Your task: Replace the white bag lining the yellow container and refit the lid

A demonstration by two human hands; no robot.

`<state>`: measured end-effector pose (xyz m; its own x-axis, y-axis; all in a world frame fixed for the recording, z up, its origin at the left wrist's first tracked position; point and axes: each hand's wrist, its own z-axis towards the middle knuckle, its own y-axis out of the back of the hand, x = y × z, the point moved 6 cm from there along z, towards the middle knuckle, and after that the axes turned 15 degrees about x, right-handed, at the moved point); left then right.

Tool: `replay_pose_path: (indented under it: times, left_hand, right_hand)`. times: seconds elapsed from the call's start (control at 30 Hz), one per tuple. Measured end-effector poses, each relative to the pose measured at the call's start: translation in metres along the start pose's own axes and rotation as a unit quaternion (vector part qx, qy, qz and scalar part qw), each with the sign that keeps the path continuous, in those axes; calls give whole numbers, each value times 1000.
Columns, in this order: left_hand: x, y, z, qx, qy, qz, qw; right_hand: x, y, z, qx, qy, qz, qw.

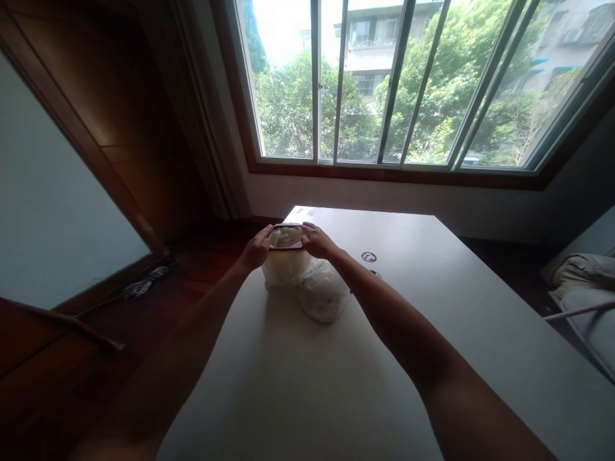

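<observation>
My left hand (260,248) is closed on the left end of a dark-rimmed rectangular thing (287,248). At its right end, my right hand (316,241) grips it in the same way. Pale, crumpled shapes show inside the rim; whether this is an opening or a flat surface I cannot tell. Directly below is a translucent whitish plastic bag (283,272), bulging on the white table. A second, rounder plastic bag (325,296) lies against it, under my right wrist. My right forearm partly hides a small object (377,274) beside that bag.
The white table (317,384) reaches toward the window. On it lies a dark round mark or flat disc (368,257), with small labels (304,211) at the far left corner. Cables (144,285) rest on the floor at left. A cloth-covered chair (583,288) stands at right.
</observation>
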<state>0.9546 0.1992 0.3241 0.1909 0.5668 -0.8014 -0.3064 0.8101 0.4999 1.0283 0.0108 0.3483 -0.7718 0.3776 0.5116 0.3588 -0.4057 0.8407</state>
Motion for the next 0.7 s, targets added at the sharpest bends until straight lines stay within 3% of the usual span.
replay_pose_path:
  times: [0.2,0.6,0.7]
  left_hand:
    - [-14,-7,-13,-17,-4,53,998]
    - [0,-4,4,-2,43,-37,998]
    - [-3,-2,5,-3,40,-19,999]
  right_hand:
    - [-2,-4,0,38,-3,35,999]
    - [-13,5,9,-32,-15,83,996]
    - [-15,9,5,-58,-35,76,995]
